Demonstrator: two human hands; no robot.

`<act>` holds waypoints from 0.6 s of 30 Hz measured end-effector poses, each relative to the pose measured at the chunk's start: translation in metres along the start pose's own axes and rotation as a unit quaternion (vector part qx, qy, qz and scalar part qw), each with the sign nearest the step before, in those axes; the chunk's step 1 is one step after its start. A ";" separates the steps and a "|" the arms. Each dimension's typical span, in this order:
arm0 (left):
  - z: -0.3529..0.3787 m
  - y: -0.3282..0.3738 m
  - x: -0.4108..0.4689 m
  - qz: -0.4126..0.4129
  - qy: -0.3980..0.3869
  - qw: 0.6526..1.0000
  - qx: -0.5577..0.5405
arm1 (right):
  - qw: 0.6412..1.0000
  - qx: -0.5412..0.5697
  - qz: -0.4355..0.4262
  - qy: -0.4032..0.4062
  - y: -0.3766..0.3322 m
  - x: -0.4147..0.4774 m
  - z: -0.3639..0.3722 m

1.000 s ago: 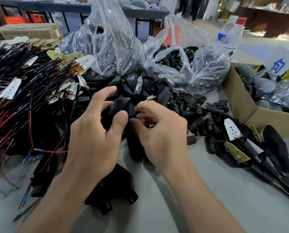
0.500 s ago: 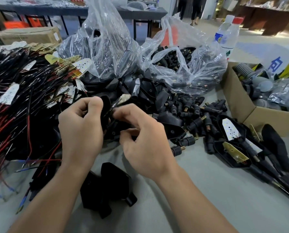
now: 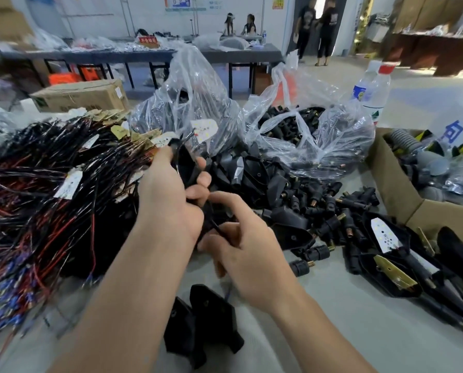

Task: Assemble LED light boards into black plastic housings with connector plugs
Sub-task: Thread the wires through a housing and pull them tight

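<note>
My left hand grips a black plastic housing upright, raised above the table. A white LED board sticks up past the housing's top on thin wires. My right hand pinches a thin black wire just below the housing. Loose black housings and connector plugs lie heaped behind and right of my hands. Wired LED boards with red and black leads fill the left. Two more housings lie near me between my forearms.
Two clear plastic bags of black parts stand behind the heap. A cardboard box of grey parts is at the right, a water bottle behind it. Assembled housings lie front right. People stand far off by a doorway.
Both hands have risen from the pile with the housing; the LED board now stands higher above it. The camera has tilted up, showing the room behind.
</note>
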State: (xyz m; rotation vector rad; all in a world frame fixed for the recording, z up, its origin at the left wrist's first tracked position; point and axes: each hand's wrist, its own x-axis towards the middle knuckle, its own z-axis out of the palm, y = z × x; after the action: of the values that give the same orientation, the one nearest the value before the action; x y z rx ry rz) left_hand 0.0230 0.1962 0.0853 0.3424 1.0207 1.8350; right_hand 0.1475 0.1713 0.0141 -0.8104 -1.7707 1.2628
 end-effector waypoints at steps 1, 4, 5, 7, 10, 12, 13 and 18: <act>0.001 -0.006 0.001 -0.004 0.009 1.000 -0.024 | 0.999 -0.031 0.004 0.018 0.000 0.002 -0.005; -0.003 -0.018 0.003 -0.013 0.025 0.996 -0.085 | 0.988 -0.127 -0.005 0.085 0.000 0.007 -0.026; -0.008 -0.020 0.005 -0.013 0.027 0.995 -0.098 | 0.981 -0.160 -0.010 0.110 0.000 0.007 -0.034; -0.022 -0.023 0.008 -0.005 0.020 0.994 -0.112 | 0.962 -0.231 -0.006 0.146 -0.002 0.007 -0.051; -0.043 -0.024 0.012 0.014 0.006 0.996 -0.089 | 0.932 -0.301 0.018 0.200 -0.002 0.006 -0.072; -0.055 -0.028 0.015 0.031 0.007 0.999 -0.040 | 0.913 -0.337 0.045 0.225 -0.001 0.005 -0.080; -0.061 -0.031 0.017 0.030 0.006 0.999 -0.020 | 0.908 -0.346 0.063 0.227 0.000 0.005 -0.083; -0.080 -0.042 0.014 -0.055 -0.028 0.995 0.079 | 0.897 -0.379 0.127 0.187 0.012 0.007 -0.082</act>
State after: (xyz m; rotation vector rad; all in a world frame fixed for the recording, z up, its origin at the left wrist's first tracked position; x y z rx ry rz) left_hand -0.0074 0.1761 0.0015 0.4215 1.1260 1.6429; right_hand 0.2168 0.2177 0.0193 -1.6432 -1.8589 0.4585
